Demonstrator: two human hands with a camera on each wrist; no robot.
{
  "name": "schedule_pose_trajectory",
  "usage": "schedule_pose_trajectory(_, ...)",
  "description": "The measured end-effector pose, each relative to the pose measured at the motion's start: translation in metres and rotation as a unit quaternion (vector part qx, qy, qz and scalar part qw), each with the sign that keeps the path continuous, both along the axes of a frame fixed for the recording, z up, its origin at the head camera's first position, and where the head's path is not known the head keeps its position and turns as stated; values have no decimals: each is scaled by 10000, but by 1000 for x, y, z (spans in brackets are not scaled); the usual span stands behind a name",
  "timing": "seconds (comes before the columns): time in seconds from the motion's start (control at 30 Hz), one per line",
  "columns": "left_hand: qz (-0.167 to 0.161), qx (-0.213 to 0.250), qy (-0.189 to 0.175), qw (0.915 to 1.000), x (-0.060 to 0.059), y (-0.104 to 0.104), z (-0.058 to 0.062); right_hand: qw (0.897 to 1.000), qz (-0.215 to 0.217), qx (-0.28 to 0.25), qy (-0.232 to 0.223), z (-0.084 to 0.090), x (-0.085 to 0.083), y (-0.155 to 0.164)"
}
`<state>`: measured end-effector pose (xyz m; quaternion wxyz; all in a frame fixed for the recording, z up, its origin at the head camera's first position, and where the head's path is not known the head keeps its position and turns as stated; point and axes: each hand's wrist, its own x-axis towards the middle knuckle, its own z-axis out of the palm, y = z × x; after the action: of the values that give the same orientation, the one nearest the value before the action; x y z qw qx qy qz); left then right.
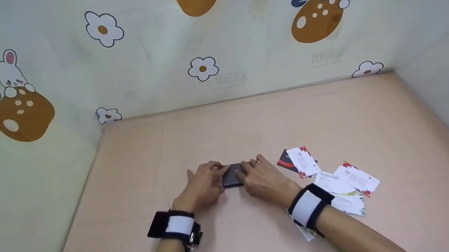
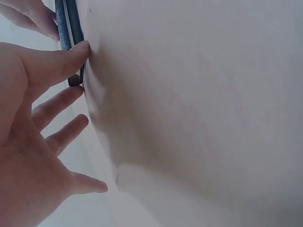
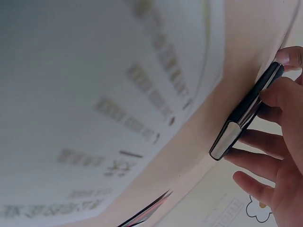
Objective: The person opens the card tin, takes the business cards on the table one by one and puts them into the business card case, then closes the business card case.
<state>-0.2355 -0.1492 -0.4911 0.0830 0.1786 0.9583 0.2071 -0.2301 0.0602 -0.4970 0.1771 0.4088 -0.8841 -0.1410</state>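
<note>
A small black card case (image 1: pixel 231 177) with a pale metal edge lies flat near the middle of the table, between the two hands. On its left end, my left hand (image 1: pixel 203 184) pinches it, thumb on the near edge, while the other fingers spread out in the left wrist view. My right hand (image 1: pixel 267 181) grips the right end; the right wrist view shows its thumb against the long side of the case (image 3: pixel 248 111) and a finger at the far corner. Both hands partly cover the case in the head view.
Right of the right hand, a white card with red flowers (image 1: pixel 304 162) overlaps a black and red card (image 1: pixel 284 160). Several more white cards (image 1: pixel 356 180) lie in a loose pile beside the right wrist. Another card (image 1: pixel 307 233) pokes out beneath that wrist. Patterned walls (image 1: pixel 149 65) border the table.
</note>
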Motion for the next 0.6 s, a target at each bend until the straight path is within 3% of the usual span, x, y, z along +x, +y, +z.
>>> schedule_pose_trajectory(0.37, 119, 264, -175, 9994, -2, 0, 1, 9985, -23, 536, 132, 4, 3, 0)
schedule_pose_trajectory(0.6, 105, 280, -205, 9993, -3, 0, -1, 9991, 41, 256, -334, 9, 0, 2)
